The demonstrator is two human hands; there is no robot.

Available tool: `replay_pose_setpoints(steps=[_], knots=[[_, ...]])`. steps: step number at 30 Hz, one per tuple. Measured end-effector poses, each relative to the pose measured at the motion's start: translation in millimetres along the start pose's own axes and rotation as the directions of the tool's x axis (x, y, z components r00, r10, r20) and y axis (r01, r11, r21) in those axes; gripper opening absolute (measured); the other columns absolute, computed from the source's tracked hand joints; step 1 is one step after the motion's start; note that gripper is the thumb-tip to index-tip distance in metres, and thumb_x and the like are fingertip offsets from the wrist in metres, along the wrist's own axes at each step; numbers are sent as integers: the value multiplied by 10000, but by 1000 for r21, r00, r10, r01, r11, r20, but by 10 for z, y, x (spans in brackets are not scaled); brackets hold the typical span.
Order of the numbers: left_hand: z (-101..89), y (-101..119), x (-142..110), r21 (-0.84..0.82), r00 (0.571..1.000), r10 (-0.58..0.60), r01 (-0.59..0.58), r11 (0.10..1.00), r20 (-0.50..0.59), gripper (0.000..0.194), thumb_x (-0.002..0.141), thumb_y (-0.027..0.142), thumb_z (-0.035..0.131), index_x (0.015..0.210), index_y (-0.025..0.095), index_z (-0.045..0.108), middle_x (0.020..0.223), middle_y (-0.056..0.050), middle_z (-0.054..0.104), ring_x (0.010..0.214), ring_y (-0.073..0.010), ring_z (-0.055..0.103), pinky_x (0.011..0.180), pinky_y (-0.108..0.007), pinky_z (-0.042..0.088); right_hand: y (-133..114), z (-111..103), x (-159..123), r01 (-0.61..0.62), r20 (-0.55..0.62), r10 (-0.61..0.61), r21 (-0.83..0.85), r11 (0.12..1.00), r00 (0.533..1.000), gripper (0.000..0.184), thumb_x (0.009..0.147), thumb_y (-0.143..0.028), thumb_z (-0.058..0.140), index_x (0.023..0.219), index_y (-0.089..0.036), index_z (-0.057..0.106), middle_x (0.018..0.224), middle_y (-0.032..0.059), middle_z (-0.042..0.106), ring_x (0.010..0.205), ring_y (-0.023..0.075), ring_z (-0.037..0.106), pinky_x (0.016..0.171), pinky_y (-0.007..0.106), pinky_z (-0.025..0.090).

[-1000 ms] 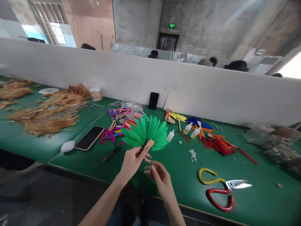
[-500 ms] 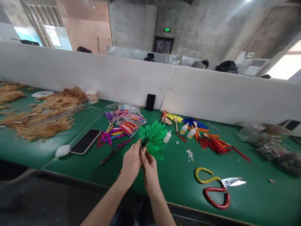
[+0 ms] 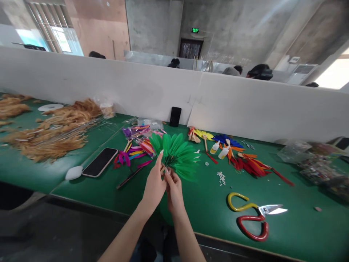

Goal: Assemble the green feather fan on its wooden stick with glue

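Observation:
A green feather fan [image 3: 178, 154] is spread above the table, its dark quill ends gathered near my fingers. My left hand [image 3: 155, 183] grips the base from the left, thumb raised against the feathers. From the right, my right hand [image 3: 173, 187] pinches the same base, its fingertips touching the left hand. The fan's wooden handle is mostly hidden by my fingers. Behind the fan lie bundles of coloured feathers [image 3: 136, 151], some in clear bags. Small glue bottles [image 3: 223, 153] stand to its right.
Scissors with yellow and red handles [image 3: 256, 214] lie open at right. White beads [image 3: 221, 178] are scattered behind them. A phone [image 3: 100, 162] lies at left, beyond it brown fibre [image 3: 54, 134]. A second phone [image 3: 175, 116] leans on the white partition [image 3: 136, 87]. Red feathers [image 3: 251, 167] lie right.
My right hand has come up to the fan's base and now holds it with the left. The fan turned away, then back, its wooden piece now covered. My left thumb has lifted.

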State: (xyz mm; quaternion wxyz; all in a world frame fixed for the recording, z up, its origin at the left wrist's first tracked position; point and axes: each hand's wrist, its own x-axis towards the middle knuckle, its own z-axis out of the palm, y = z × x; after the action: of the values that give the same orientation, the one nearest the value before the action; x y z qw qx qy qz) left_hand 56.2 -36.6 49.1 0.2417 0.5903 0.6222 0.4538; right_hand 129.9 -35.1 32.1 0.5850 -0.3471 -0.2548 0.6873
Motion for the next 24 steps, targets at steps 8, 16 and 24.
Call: replay_pose_setpoints(steps=[8,16,24], knots=[[54,-31,-163,-203,1000,-9,14,979,28,694,839,213,469,1438,266,123,1146,-93,575,1055,-196,577,852,-297,470,-55,-28,41,77,77,-68,-113,991,995,253,721,-379,678,837,-155,655,780,24,664,717,141,612,661,229,480],[36,-82,-308,-235,997,-2,21,972,79,689,849,227,475,1434,273,115,1286,-95,519,1161,-201,517,938,-325,431,2,-61,130,115,-14,-120,-208,971,993,292,670,-417,707,697,-153,586,614,-19,590,567,122,576,531,229,503],[-134,-165,-354,-410,956,-159,46,911,-247,437,777,340,621,1173,207,493,1137,-100,592,1015,-216,582,852,-340,474,-72,-179,116,64,-83,-77,-140,988,994,332,633,-384,754,780,-126,605,846,99,709,709,193,689,486,209,512]])
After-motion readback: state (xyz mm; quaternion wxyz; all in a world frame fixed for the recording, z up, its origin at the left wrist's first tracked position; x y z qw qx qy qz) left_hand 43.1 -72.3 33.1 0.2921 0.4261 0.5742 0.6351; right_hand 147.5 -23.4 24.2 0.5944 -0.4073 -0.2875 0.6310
